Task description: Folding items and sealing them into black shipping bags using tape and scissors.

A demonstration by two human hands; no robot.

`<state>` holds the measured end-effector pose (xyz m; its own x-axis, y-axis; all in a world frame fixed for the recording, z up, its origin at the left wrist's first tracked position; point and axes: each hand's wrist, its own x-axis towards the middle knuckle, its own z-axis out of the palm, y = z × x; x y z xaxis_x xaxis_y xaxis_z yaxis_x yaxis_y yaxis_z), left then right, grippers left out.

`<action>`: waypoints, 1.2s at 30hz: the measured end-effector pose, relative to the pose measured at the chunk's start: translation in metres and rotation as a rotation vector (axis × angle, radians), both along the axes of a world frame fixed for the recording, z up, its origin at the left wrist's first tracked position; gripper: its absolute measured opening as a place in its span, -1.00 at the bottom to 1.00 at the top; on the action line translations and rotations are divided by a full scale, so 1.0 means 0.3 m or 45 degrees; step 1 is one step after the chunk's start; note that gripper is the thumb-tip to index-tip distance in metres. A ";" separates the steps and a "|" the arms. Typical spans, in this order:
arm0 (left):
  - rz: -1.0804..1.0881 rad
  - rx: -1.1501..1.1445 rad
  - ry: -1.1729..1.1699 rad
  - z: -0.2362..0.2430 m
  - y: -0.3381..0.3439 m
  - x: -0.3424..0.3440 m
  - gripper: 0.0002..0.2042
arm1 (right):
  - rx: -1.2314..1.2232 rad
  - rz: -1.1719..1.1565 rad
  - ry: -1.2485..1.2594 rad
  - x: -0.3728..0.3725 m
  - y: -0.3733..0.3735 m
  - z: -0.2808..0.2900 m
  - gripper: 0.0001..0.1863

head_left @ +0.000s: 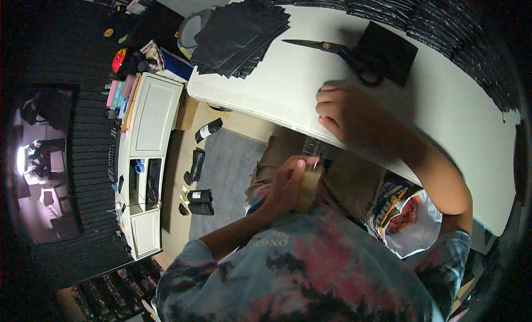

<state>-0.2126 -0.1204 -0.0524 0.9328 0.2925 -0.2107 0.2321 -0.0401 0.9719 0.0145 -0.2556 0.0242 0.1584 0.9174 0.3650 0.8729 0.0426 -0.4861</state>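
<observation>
While the left hand (pixel 285 183) grasps a tan piece (pixel 309 192), probably tape, above the lap, the right hand (pixel 349 111) is up at the near edge of the table (pixel 277 95), fingers curled in; can't tell if they pinch anything. Tan piece sits just right of the left fingers, below the right ones, its see-through end toward the table. Scissors (pixel 342 51) lie just beyond the right fingers, blades pointing left, handles by a black sheet (pixel 390 53). Black stack (pixel 238 36) is farther off, left of those fingers. For good handling, I'd judge: hold the tan piece firmly by its sides, left fingertips off the see-through end, right wrist clear of the scissors.
</observation>
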 end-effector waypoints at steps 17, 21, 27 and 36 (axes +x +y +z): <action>-0.019 -0.010 0.146 0.009 0.012 0.001 -0.55 | -0.126 -0.004 -0.123 0.011 0.023 -0.014 -0.81; -0.050 0.006 0.169 0.026 0.011 0.004 -0.55 | -0.120 -0.052 -0.208 0.030 -0.011 -0.006 -0.79; -0.049 0.030 0.032 -0.024 0.021 -0.004 -0.59 | -0.329 -0.073 -0.212 0.070 -0.027 0.020 -0.66; -0.063 0.102 0.001 0.027 0.019 -0.001 -0.68 | -0.180 0.122 -0.341 -0.071 -0.142 -0.053 -0.24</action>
